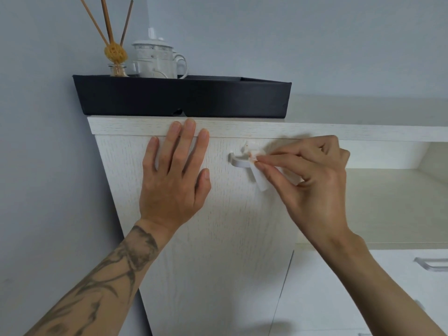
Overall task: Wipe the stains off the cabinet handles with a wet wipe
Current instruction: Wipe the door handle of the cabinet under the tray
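1. The white cabinet handle (238,161) shows only its left end. The rest is covered by the wet wipe (259,177) and the fingertips (263,163) of the right hand (312,180).
2. The wipe is a folded white strip, pressed against the handle, with an orange-brown smear where the two meet. Its lower end hangs free below the handle.
3. The right hand pinches the wipe between the thumb and curled fingers.
4. The left hand (173,170) lies flat on the cabinet door (218,251), left of the handle. Its fingers are straight and grasp nothing, and the fingertips reach the cabinet's top edge.
5. The wall of the black tray (181,98) on top of the cabinet hides the bases of what stands in it.
6. In the tray stand one white lidded mug (157,59) and one glass diffuser bottle (118,70). The bottle holds three reeds (106,20), cut off at the frame's top, and one woven ball (115,52).
7. At lower right one metal drawer handle (431,264) is cut off by the frame edge. A second (420,305) is mostly behind the right forearm.
8. In all there are two hands, one wipe and one door handle.
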`<state>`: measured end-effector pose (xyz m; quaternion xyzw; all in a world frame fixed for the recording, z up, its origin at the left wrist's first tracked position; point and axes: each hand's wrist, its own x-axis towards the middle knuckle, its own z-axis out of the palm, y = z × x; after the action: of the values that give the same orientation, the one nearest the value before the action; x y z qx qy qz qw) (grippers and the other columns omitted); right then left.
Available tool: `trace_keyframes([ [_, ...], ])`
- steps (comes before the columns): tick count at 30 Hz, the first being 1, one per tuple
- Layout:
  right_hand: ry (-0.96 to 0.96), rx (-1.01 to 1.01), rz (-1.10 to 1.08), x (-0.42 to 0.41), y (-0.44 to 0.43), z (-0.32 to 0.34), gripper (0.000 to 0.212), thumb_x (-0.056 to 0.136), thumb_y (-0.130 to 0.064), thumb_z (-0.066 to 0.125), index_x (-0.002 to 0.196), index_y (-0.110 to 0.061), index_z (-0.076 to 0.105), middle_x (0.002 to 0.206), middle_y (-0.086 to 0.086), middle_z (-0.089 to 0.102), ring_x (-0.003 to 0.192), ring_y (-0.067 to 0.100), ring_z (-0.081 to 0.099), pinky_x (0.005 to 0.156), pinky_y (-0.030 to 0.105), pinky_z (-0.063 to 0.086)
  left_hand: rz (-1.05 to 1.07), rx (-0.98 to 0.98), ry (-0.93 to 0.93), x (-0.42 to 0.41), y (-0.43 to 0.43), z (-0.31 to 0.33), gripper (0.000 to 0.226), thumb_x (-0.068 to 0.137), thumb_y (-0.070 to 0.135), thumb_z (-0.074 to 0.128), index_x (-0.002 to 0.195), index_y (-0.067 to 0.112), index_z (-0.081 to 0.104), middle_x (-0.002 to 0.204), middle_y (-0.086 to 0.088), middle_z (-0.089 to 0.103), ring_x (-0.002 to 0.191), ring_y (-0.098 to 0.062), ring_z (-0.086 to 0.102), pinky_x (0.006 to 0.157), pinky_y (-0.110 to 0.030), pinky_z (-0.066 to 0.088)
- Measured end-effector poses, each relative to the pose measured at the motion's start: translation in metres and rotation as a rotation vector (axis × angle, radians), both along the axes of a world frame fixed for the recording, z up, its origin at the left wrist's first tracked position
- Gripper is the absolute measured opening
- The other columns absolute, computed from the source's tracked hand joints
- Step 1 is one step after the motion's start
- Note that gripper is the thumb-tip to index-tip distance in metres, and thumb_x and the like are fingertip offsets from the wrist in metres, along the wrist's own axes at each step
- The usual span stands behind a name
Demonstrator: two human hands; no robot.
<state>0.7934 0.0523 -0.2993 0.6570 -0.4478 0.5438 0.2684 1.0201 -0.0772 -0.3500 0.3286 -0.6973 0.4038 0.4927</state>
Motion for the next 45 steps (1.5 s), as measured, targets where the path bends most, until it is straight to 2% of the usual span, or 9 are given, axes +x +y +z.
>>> trace_keyframes([
  [7, 0.063, -0.016, 0.025, -0.007, -0.001, -0.001, 0.012, 0.095, -0.03, 0.08, 0.107, -0.028, 0.083, 0.095, -0.014, 0.071, 0.102, 0.013, 0.049, 0.086, 0.034, 0.029, -0.006, -0.012, -0.006, 0.001, 0.0, 0.0, 0.07, 0.112, 0.036, 0.037, 0.174, 0.019, 0.008, 0.177, -0.008, 0.009, 0.168, -0.023, -0.001, 0.135, -0.049, 0.004],
  [11, -0.091, 0.005, 0.015, -0.036, 0.01, -0.011, 0.01, 0.095, -0.022, 0.08, 0.105, -0.025, 0.082, 0.099, -0.009, 0.075, 0.094, 0.014, 0.063, 0.083, 0.041, 0.046, -0.012, -0.016, -0.005, 0.0, 0.001, 0.001, 0.069, 0.113, 0.036, 0.035, 0.174, 0.019, 0.008, 0.177, -0.008, 0.01, 0.168, -0.023, -0.001, 0.135, -0.048, 0.003],
  [16, -0.377, 0.063, 0.149, -0.035, 0.014, -0.012, 0.012, 0.096, -0.016, 0.077, 0.106, -0.023, 0.08, 0.099, -0.011, 0.076, 0.091, 0.011, 0.071, 0.08, 0.023, 0.056, -0.012, -0.019, -0.002, 0.0, 0.002, 0.002, 0.068, 0.113, 0.036, 0.033, 0.174, 0.019, 0.008, 0.176, -0.01, 0.011, 0.167, -0.022, -0.001, 0.135, -0.048, 0.002],
  [22, -0.52, 0.162, 0.318, -0.023, 0.014, -0.013, 0.021, 0.094, -0.009, 0.078, 0.109, -0.023, 0.081, 0.108, -0.01, 0.078, 0.106, 0.012, 0.074, 0.089, 0.02, 0.058, -0.002, -0.012, 0.001, 0.0, 0.003, 0.001, 0.068, 0.113, 0.035, 0.034, 0.174, 0.019, 0.007, 0.175, -0.012, 0.014, 0.167, -0.023, -0.001, 0.135, -0.049, 0.003],
  [26, -0.508, 0.111, 0.265, -0.018, 0.016, -0.019, 0.018, 0.092, -0.012, 0.082, 0.107, -0.02, 0.083, 0.106, -0.011, 0.078, 0.107, 0.017, 0.074, 0.091, 0.034, 0.061, -0.005, -0.01, 0.001, 0.0, 0.003, 0.001, 0.068, 0.113, 0.036, 0.034, 0.174, 0.018, 0.008, 0.174, -0.013, 0.015, 0.167, -0.023, -0.002, 0.135, -0.049, 0.003],
  [34, -0.583, 0.106, 0.263, -0.009, 0.016, -0.022, 0.021, 0.091, -0.009, 0.083, 0.106, -0.023, 0.083, 0.108, -0.009, 0.078, 0.109, 0.013, 0.074, 0.096, 0.035, 0.061, -0.01, -0.01, 0.002, 0.0, 0.003, 0.001, 0.068, 0.113, 0.035, 0.034, 0.174, 0.019, 0.007, 0.175, -0.012, 0.014, 0.168, -0.024, 0.001, 0.135, -0.049, 0.003],
  [37, -0.532, 0.049, 0.211, -0.009, 0.018, -0.019, 0.026, 0.09, -0.009, 0.083, 0.102, -0.032, 0.079, 0.104, -0.012, 0.077, 0.105, 0.011, 0.074, 0.093, 0.032, 0.061, -0.013, -0.007, 0.009, 0.0, 0.003, 0.002, 0.068, 0.113, 0.035, 0.034, 0.174, 0.019, 0.007, 0.175, -0.012, 0.015, 0.167, -0.022, -0.002, 0.135, -0.049, 0.003],
  [41, -0.573, 0.082, 0.227, -0.009, 0.019, -0.019, 0.024, 0.09, -0.008, 0.083, 0.101, -0.029, 0.08, 0.104, -0.007, 0.077, 0.102, 0.012, 0.074, 0.092, 0.033, 0.061, -0.008, -0.007, 0.004, 0.0, 0.002, 0.001, 0.068, 0.113, 0.036, 0.033, 0.174, 0.019, 0.008, 0.175, -0.012, 0.014, 0.167, -0.022, -0.002, 0.135, -0.049, 0.003],
  [45, -0.392, 0.055, 0.112, -0.01, 0.021, -0.016, 0.017, 0.09, -0.012, 0.084, 0.099, -0.025, 0.081, 0.099, -0.005, 0.075, 0.095, 0.004, 0.07, 0.087, 0.016, 0.053, -0.003, -0.013, 0.003, 0.0, 0.002, 0.001, 0.068, 0.113, 0.036, 0.034, 0.174, 0.019, 0.008, 0.175, -0.011, 0.014, 0.167, -0.023, -0.001, 0.135, -0.049, 0.003],
])
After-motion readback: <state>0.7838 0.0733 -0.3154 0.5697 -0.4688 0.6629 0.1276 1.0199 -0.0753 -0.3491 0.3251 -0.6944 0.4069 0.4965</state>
